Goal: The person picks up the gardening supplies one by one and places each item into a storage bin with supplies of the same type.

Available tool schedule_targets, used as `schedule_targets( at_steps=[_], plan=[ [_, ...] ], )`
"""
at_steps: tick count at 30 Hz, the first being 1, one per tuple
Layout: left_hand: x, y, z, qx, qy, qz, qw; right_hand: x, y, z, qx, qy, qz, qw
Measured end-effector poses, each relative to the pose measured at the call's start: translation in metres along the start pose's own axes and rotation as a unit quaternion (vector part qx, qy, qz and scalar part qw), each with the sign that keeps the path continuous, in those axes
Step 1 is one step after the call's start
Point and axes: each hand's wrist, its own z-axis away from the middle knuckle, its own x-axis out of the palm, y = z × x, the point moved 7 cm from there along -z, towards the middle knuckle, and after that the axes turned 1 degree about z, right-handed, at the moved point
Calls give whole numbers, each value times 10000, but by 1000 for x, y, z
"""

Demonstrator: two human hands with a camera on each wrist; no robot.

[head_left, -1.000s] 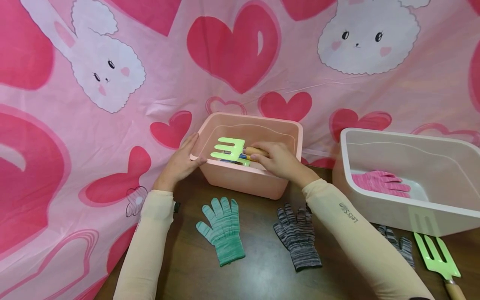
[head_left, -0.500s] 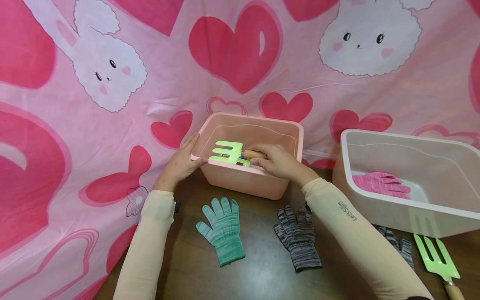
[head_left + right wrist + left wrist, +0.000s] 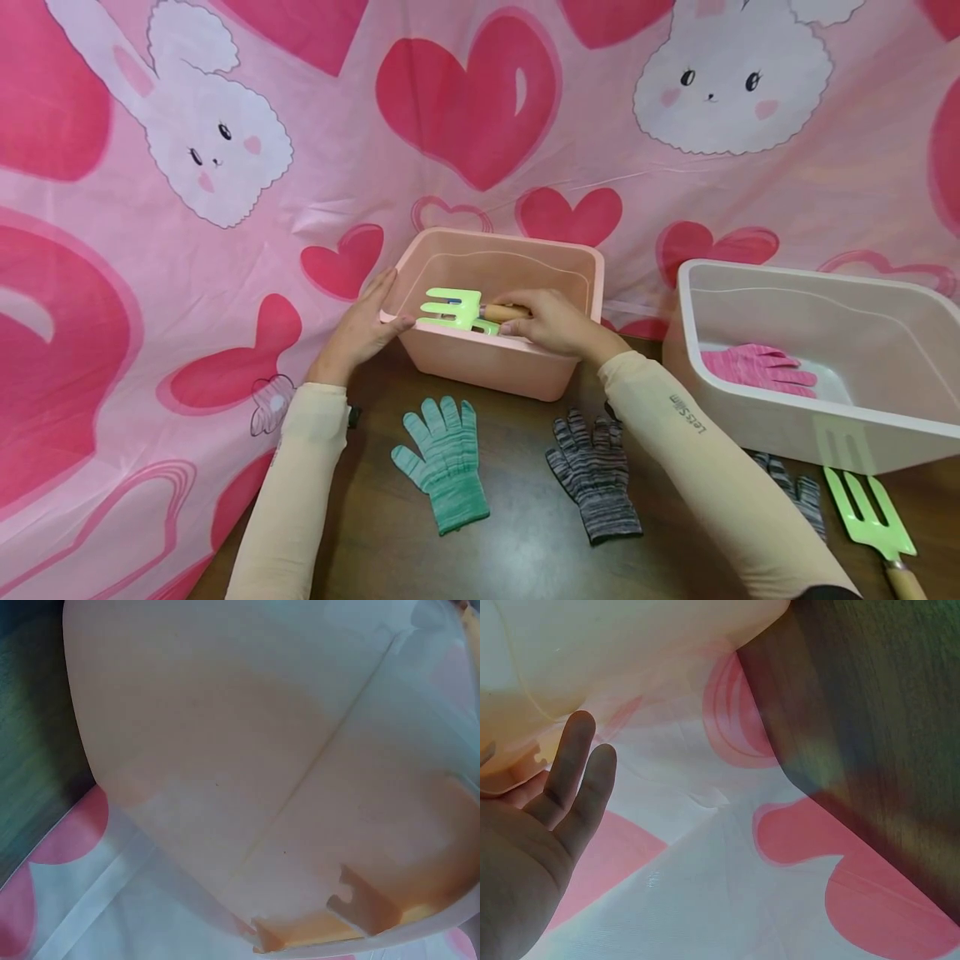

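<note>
In the head view my right hand (image 3: pixel 551 321) grips the wooden handle of a light-green hand fork (image 3: pixel 467 305). Its three prongs point left, low inside the pink bin (image 3: pixel 491 367). Beneath this fork, part of another green tool (image 3: pixel 487 327) and a bit of blue show. At the bin's left front corner my left hand (image 3: pixel 363 325) rests with its fingers along the side and its thumb over the front rim. Straight fingers of the left hand (image 3: pixel 532 847) appear beside the bin wall (image 3: pixel 645 637) in the left wrist view. The right wrist view has only the bin's outside (image 3: pixel 225 735).
A teal glove (image 3: pixel 446 467) and a dark striped glove (image 3: pixel 596 479) lie on the brown table (image 3: pixel 517 517) in front. At right stands a whitish bin (image 3: pixel 810 433) with a pink glove (image 3: pixel 761 368) inside. Another green fork (image 3: pixel 870 512) and dark glove (image 3: pixel 806 496) lie before it.
My right hand has lowered the hand fork slightly into the pink bin, and its prongs now sit lower behind the front rim. The left hand stays at the corner.
</note>
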Motion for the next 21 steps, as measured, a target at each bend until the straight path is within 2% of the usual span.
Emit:
schedule_targets(
  at_steps=[12, 16, 21],
  plan=[
    [0, -1, 1, 23, 5, -27, 10000, 4, -1, 0, 159, -178, 86, 9997],
    [0, -1, 1, -25, -18, -51, 10000, 9, -2, -2, 101, -370, 256, 9989],
    [1, -1, 0, -107, -35, -44, 9999, 8, 0, -2, 266, -392, 533, 9975]
  ],
)
